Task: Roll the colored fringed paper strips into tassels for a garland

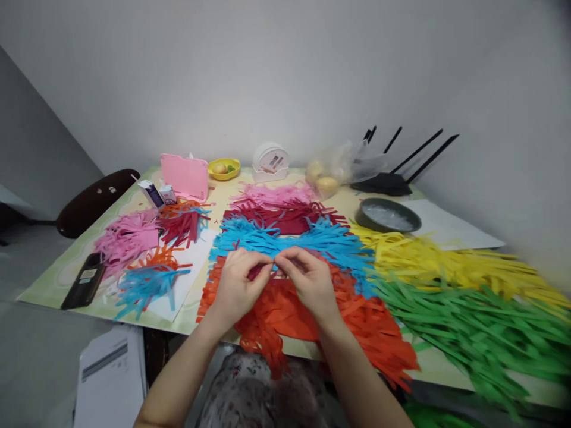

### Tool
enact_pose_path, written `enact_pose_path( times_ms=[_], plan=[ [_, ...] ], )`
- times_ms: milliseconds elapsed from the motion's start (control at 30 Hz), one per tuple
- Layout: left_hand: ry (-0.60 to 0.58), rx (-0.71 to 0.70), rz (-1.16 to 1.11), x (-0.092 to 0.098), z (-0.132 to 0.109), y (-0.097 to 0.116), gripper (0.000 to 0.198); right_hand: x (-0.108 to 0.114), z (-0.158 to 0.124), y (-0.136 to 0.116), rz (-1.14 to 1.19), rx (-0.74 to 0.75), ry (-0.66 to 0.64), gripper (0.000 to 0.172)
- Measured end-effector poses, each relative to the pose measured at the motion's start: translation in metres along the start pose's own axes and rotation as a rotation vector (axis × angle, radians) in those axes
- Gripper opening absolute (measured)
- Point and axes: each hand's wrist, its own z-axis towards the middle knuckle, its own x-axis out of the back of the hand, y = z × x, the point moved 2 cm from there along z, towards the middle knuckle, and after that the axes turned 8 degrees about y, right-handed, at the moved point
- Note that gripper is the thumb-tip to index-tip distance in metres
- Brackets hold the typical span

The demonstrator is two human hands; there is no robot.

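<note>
Nearest, the front edge of the worktop [66,267] is overhung by part of the orange-red fringe [285,309], which is spread beneath both forearms. Above it, the left hand [241,282] and the right hand [307,276] are brought together, each with thumb and forefinger pinched. What appears to be a crimson strip [255,272] is nipped between them; it is mostly hidden by the fingers, so its ends cannot be told. Its visible part is seen just inside the left hand's pinch, and its long axis seems to be laid crosswise, from one hand to the other. Neither hand is clearly nearer, since the two sets of fingertips are met, or almost met, at the middle.

Just beyond the fingers, a band of blue fringe [250,238] is laid crosswise, followed by crimson fringe [285,220] and then pink fringe [279,193]. To the right, green fringe [473,321] is heaped in front of yellow fringe [446,261]; to the left, a black phone [84,282] is placed beside a pink bundle [127,235]. Farther back, a dark bowl [366,219] is set before a black router [383,184], and a pink tablet case [185,175] is stood upright near the wall.
</note>
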Motion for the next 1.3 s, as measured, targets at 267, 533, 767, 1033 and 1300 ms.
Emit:
enact_pose_path(
  times_ms=[267, 533, 767, 1033, 1300],
  plan=[
    [-0.083, 0.100, -0.128, -0.004, 0.000, -0.008, 0.012, 0.005, -0.003, 0.005, 0.036, -0.001, -0.054, 0.013],
    [-0.022, 0.054, 0.053, -0.005, -0.002, -0.002, 0.011, 0.002, 0.000, 0.010, 0.003, -0.012, -0.012, 0.016],
    [0.012, 0.209, -0.137, -0.012, -0.004, -0.009, 0.011, -0.002, -0.002, 0.016, 0.004, -0.031, 0.026, 0.018],
    [0.033, 0.379, -0.432, -0.019, -0.008, -0.012, 0.008, -0.004, -0.005, 0.017, 0.014, -0.078, -0.002, 0.025],
    [0.027, 0.483, -0.621, -0.022, -0.012, -0.017, 0.009, -0.003, -0.002, 0.015, 0.025, -0.105, -0.021, 0.020]
  ],
)
